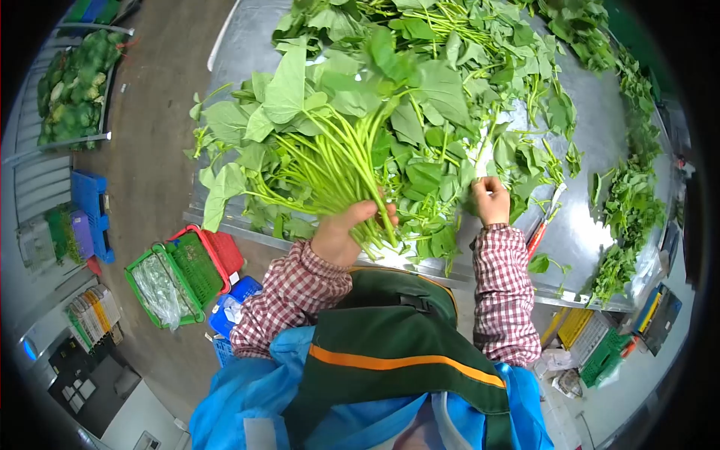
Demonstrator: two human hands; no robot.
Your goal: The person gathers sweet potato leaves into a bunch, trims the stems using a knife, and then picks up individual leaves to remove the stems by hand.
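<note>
My left hand (346,229) is wrapped round the lower stems of a thick bunch of leafy greens (341,154), which looks like sweet potato leaves. Its broad leaves fan out away from me over the metal table (592,135). To the right, my right hand (491,199) is closed in a pinch at the near edge of the loose greens (442,176). A thin stem lies just beyond its fingertips; whether they grip it is hidden. Beside my right wrist lies a knife (536,240) with a red handle, its blade pointing away from me.
More greens (634,202) line the table's right edge, and a large heap (480,37) covers its far part. Left on the floor stand a green basket (165,285), a red basket (221,259) and a blue crate (236,304). A rack of vegetables (79,86) is further left.
</note>
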